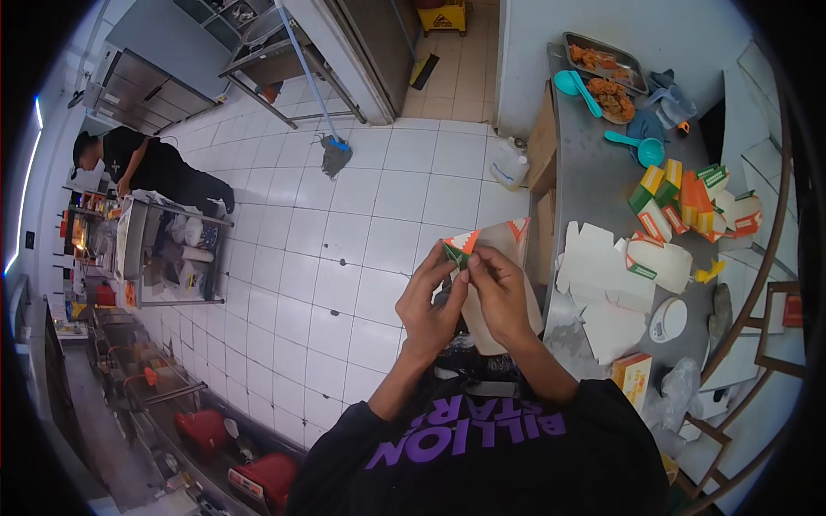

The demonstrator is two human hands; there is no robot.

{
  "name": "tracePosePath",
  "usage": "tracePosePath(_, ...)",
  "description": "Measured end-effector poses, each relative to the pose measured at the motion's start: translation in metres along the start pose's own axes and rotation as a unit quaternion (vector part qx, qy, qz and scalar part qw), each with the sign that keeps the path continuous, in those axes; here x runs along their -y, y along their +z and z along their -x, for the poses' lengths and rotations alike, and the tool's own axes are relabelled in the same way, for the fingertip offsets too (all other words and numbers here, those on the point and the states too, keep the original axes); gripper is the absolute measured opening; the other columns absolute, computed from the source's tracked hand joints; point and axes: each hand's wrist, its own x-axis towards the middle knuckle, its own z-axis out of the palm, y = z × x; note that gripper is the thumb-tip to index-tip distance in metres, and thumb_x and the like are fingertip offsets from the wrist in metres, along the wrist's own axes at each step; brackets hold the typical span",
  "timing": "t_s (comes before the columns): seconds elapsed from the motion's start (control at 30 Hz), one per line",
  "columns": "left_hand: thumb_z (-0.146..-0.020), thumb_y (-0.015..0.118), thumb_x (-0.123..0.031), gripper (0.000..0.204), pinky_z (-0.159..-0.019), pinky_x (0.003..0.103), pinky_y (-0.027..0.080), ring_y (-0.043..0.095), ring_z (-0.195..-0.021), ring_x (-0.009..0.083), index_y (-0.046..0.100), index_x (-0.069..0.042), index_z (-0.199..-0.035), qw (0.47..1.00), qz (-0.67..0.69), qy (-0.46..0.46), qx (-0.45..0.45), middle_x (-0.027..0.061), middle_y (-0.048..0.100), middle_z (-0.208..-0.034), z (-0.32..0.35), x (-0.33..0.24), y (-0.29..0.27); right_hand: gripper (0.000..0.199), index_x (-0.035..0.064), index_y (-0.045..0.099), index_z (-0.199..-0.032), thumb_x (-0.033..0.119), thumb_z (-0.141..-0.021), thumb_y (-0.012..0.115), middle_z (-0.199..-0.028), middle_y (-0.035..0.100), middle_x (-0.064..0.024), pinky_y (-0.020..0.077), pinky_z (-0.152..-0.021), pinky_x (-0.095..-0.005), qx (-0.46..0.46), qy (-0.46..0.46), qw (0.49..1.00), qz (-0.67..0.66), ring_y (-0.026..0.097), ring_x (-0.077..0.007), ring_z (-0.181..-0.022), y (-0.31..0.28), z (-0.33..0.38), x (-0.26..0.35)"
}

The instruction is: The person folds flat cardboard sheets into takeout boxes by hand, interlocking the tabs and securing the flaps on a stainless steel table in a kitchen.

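Observation:
A cardboard food carton (502,237), partly folded, is held up in front of my body at the table's left edge. Its plain side is greyish, and orange, white and green print shows on its flaps. My left hand (428,297) pinches the green-and-orange flap from the left. From the other side my right hand (501,297) grips the carton, fingers bent and thumb near the left thumb. My fingers hide part of the fold. Flat white carton blanks (607,271) lie on the table nearest my right hand, and several printed cartons (680,202) are piled behind them.
On the metal table (594,185) are a tray of fried food (607,62), turquoise scoops (650,152), a round white tub (668,320) and a small orange-and-white box (632,378). A plastic jug (509,165) and a mop (335,155) are on the floor. Another person (151,172) leans over a counter at left.

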Motion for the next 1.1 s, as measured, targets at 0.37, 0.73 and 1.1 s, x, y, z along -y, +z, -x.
tracePosePath(0.37, -0.079, 0.063, 0.002, 0.01, -0.067, 0.03, 0.055, 0.066, -0.087, 0.026, 0.059, 0.003, -0.088, 0.996, -0.086, 0.028, 0.02, 0.0201, 0.063, -0.105, -0.016, -0.013, 0.0, 0.022, 0.0001, 0.06, -0.107, 0.016, -0.092, 0.055, -0.092, 0.062, -0.0018, 0.0446, -0.079, -0.0239, 0.023, -0.001, 0.998, -0.055, 0.055, -0.0087, -0.085, -0.006, -0.008, -0.006)
tracePosePath(0.73, -0.074, 0.071, 0.001, 0.025, -0.075, 0.031, 0.053, 0.066, -0.093, 0.0261, 0.063, 0.001, -0.098, 0.995, -0.068, 0.034, 0.064, 0.0179, 0.065, -0.102, -0.021, -0.015, 0.002, 0.023, -0.0009, 0.058, -0.11, 0.014, -0.095, 0.048, -0.1, 0.06, -0.0035, 0.0448, -0.081, -0.0232, 0.004, -0.015, 0.998, -0.053, 0.055, -0.0084, -0.091, -0.011, -0.008, 0.001)
tracePosePath(1.1, -0.071, 0.073, -0.002, 0.029, -0.081, 0.035, 0.051, 0.058, -0.102, 0.0276, 0.06, -0.002, -0.098, 0.984, -0.088, 0.104, 0.112, 0.0166, 0.058, -0.113, -0.033, -0.013, 0.026, 0.023, 0.0002, 0.053, -0.11, 0.011, -0.09, 0.056, -0.097, 0.063, -0.0057, 0.0466, -0.08, -0.0257, -0.047, -0.107, 0.992, 0.039, 0.058, -0.0086, -0.085, -0.025, 0.001, 0.013)
